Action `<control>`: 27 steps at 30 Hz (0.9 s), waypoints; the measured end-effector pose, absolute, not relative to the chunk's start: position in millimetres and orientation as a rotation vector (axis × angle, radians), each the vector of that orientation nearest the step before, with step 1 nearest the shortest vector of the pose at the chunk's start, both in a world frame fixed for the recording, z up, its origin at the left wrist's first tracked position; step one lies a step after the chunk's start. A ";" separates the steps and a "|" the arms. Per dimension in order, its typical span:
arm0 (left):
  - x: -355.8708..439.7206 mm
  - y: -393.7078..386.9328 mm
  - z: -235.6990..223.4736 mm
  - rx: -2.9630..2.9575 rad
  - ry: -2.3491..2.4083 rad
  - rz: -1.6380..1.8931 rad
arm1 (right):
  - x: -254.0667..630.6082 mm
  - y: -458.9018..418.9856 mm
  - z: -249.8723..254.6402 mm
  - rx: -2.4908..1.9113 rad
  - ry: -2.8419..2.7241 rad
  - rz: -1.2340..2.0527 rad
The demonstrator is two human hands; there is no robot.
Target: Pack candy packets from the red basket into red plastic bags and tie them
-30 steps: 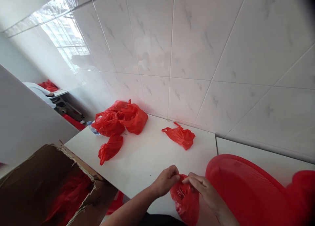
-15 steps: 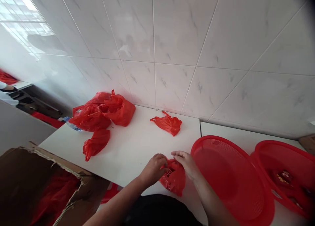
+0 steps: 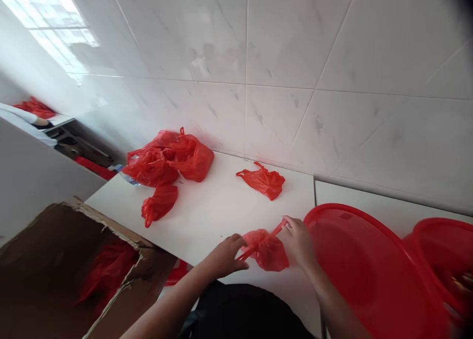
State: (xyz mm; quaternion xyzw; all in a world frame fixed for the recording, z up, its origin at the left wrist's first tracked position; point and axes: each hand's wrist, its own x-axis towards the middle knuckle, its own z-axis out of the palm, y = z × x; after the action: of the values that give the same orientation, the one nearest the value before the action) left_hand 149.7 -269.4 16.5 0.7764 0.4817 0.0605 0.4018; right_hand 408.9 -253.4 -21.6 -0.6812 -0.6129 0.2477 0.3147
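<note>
A small filled red plastic bag (image 3: 268, 250) lies on the white table (image 3: 218, 216) near its front edge. My left hand (image 3: 225, 255) pinches one handle end at the bag's lower left. My right hand (image 3: 299, 238) pinches the other handle end at its upper right, so the handles are stretched taut across the bag's top. Both hands are closed on the handles.
A tied red bag (image 3: 263, 180) lies further back. A heap of red bags (image 3: 168, 159) and a smaller one (image 3: 158, 203) sit at the back left. Red mesh baskets (image 3: 369, 270) stand to the right. A torn cardboard box (image 3: 74, 275) holding red bags stands at the left.
My hands have drawn apart, pulling the bag's handles out tight. The bag now rests on the table rather than hanging over its edge.
</note>
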 end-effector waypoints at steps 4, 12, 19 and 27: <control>199.8 -259.7 -12.7 2.038 1.178 0.376 | 413.5 -264.7 -19.3 -1.722 -1.520 0.644; 171.9 -229.4 -24.3 1.976 1.506 0.116 | 414.5 -318.3 -49.8 -1.784 -1.288 1.072; 44.1 -213.4 14.3 1.727 2.026 0.437 | 392.8 -337.1 -53.7 -1.687 -1.180 1.462; -1.3 -178.9 -6.8 1.783 2.187 0.667 | 361.3 -322.7 -49.8 -1.687 -1.276 1.486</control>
State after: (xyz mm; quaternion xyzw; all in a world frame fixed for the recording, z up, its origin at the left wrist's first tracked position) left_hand -1.3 -178.9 -6.8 0.6105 0.7488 0.2282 0.1209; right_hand 361.3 -322.7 -49.8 -0.6274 -0.4748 0.5526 0.2748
